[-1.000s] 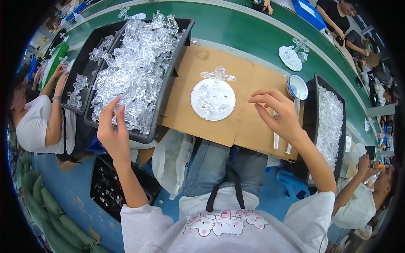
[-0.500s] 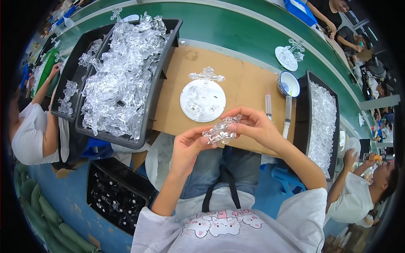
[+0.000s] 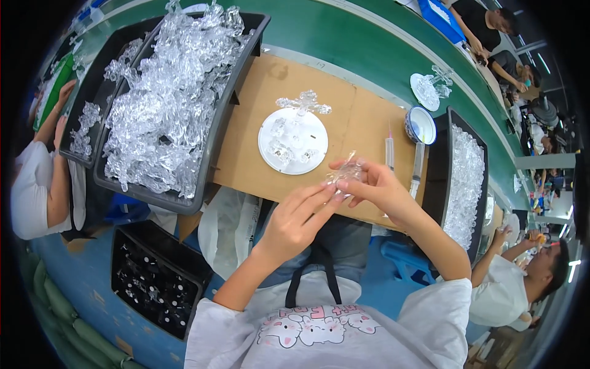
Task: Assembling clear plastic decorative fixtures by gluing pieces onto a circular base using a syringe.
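Note:
Above the near edge of the cardboard, my right hand [image 3: 382, 186] pinches a clear plastic piece [image 3: 348, 174] between thumb and fingers; its exact shape is partly hidden. My left hand [image 3: 297, 215] reaches across to the same piece, its fingertips closed on the lower left end. Beyond both hands lies a round white plate [image 3: 265, 149] with several clear plastic parts on it. A clear cross-shaped part [image 3: 303, 103] stands at the far rim of that plate.
A black bin heaped with clear plastic parts [image 3: 166, 104] stands left; another bin of small clear pieces [image 3: 464, 184] stands right. Two syringes [image 3: 418, 166] and a blue-white bowl [image 3: 421, 125] lie at the cardboard's right. A dark crate [image 3: 157, 280] sits on the floor. Co-workers sit both sides.
My left hand has moved up and right, its fingers now stretched toward my right hand. The clear piece has been turned and shifted slightly right. The whole view has shifted a little.

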A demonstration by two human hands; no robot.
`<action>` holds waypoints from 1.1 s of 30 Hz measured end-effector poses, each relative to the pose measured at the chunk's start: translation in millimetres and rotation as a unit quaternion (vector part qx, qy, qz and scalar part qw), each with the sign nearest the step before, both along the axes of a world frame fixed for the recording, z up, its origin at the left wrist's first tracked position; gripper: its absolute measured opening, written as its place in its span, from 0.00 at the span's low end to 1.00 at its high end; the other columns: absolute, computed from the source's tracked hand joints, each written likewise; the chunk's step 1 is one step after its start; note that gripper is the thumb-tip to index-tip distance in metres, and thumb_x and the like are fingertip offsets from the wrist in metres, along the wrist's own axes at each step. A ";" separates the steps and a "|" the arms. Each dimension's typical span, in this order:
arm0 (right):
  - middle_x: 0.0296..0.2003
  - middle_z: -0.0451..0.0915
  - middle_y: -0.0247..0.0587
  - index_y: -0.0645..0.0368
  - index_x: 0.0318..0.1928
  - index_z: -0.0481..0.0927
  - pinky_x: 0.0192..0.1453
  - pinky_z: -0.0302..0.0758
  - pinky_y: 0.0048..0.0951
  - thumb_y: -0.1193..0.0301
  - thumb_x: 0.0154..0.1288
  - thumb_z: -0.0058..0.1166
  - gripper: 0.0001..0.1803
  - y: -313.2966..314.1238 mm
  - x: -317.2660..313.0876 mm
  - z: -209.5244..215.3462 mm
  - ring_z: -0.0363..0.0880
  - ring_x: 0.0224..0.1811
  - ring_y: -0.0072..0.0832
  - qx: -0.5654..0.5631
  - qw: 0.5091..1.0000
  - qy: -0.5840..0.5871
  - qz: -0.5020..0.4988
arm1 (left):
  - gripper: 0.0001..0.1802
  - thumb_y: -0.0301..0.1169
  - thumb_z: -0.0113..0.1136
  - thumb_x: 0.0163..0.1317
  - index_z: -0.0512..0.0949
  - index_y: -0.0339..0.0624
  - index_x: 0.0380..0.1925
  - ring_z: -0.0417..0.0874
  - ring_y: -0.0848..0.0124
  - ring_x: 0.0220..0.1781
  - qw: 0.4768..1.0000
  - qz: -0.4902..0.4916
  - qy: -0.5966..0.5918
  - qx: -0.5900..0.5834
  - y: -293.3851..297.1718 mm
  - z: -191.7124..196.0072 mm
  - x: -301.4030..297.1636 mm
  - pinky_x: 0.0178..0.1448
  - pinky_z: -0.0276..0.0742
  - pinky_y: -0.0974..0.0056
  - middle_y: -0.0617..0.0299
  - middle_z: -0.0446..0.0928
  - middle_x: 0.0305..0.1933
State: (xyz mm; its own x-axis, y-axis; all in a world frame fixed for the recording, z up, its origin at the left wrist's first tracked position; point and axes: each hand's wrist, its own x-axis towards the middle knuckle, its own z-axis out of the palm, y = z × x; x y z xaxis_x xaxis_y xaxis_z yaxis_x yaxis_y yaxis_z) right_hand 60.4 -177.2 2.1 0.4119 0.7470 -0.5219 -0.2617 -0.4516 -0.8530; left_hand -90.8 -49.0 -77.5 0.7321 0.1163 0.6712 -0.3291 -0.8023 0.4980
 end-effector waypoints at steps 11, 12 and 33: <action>0.44 0.82 0.40 0.66 0.56 0.73 0.53 0.76 0.23 0.72 0.65 0.58 0.21 38.9 61.0 -62.3 0.80 0.47 0.22 0.067 0.960 -0.260 -0.075 | 0.35 0.30 0.67 0.53 0.67 0.41 0.62 0.66 0.47 0.65 0.954 0.193 0.136 -0.184 51.3 -37.8 -3.0 0.66 0.64 0.51 0.46 0.65 0.63; 0.44 0.82 0.40 0.66 0.56 0.73 0.53 0.76 0.23 0.72 0.65 0.58 0.21 41.8 62.8 -67.1 0.80 0.47 0.22 0.060 0.962 -0.258 -0.066 | 0.36 0.31 0.67 0.52 0.66 0.43 0.63 0.63 0.47 0.67 0.957 0.195 0.150 -0.153 54.2 -37.7 -1.4 0.68 0.61 0.48 0.45 0.63 0.65; 0.32 0.82 0.30 0.69 0.50 0.76 0.31 0.65 0.11 0.71 0.63 0.62 0.19 56.6 58.3 -70.4 0.73 0.29 0.08 -0.044 0.942 -0.329 -0.059 | 0.28 0.24 0.68 0.48 0.77 0.45 0.54 0.70 0.50 0.65 0.970 0.164 0.108 -0.143 63.5 -60.4 24.3 0.71 0.57 0.42 0.54 0.75 0.58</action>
